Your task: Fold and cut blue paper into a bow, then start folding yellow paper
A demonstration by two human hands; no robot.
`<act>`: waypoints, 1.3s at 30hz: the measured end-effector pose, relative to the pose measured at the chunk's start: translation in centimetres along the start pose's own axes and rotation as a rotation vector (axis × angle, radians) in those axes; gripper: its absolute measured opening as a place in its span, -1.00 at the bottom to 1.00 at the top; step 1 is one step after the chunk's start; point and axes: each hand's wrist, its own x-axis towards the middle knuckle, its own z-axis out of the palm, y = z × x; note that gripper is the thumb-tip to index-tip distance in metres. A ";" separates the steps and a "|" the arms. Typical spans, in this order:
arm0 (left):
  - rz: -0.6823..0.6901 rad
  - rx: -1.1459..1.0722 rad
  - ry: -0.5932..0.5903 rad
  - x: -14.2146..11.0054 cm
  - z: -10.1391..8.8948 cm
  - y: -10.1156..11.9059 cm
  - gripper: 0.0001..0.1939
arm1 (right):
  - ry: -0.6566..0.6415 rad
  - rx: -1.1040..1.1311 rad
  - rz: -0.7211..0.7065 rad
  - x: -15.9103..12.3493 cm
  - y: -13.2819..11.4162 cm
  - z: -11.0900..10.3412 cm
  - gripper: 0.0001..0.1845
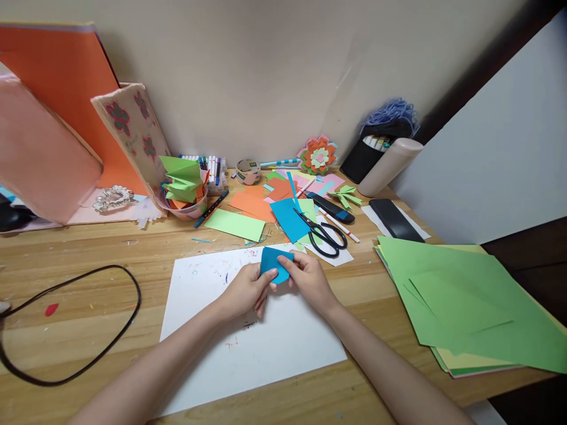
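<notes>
A small folded piece of blue paper (273, 261) is held between both my hands above a white sheet (283, 348) on the wooden desk (88, 354). My left hand (245, 291) pinches its lower left edge. My right hand (308, 279) grips its right side with thumb on top. Black scissors (325, 236) lie just beyond my right hand on a larger blue paper (287, 219).
A stack of green sheets (465, 301) lies at the right. Orange and green paper scraps (248, 206), markers (212, 168), a bowl with folded green paper (183, 189), a paper flower (318, 156), a pencil case (376, 150) and a black phone (396, 219) crowd the back. A black cable loop (71, 324) lies left.
</notes>
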 end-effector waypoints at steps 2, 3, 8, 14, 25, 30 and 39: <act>0.005 0.012 -0.011 0.0 0.1 -0.1 -0.57 | 0.023 -0.011 0.004 0.1 0.1 -0.1 -0.50; 0.016 0.016 -0.016 0.1 0.1 -0.1 -0.56 | 0.026 0.001 0.012 0.1 0.1 -0.1 -0.47; 0.092 -0.060 0.038 0.5 -0.1 0.4 -0.53 | -0.008 0.110 0.061 0.4 0.3 -0.3 -0.44; 0.173 -0.100 0.448 1.1 -1.7 1.2 -0.63 | -0.238 0.022 0.003 -0.3 0.0 0.4 -0.40; 0.255 0.073 0.277 0.9 -1.1 0.8 -0.74 | 0.073 -0.178 -0.245 0.9 -0.7 -1.9 -0.70; 0.324 0.262 0.180 0.6 -0.8 0.3 -0.77 | -0.011 -0.371 -0.432 0.5 -1.0 -1.6 -0.74; 0.231 0.023 0.353 1.2 -0.7 0.0 -0.67 | 0.131 -0.265 -0.483 0.3 -0.6 -1.0 -0.92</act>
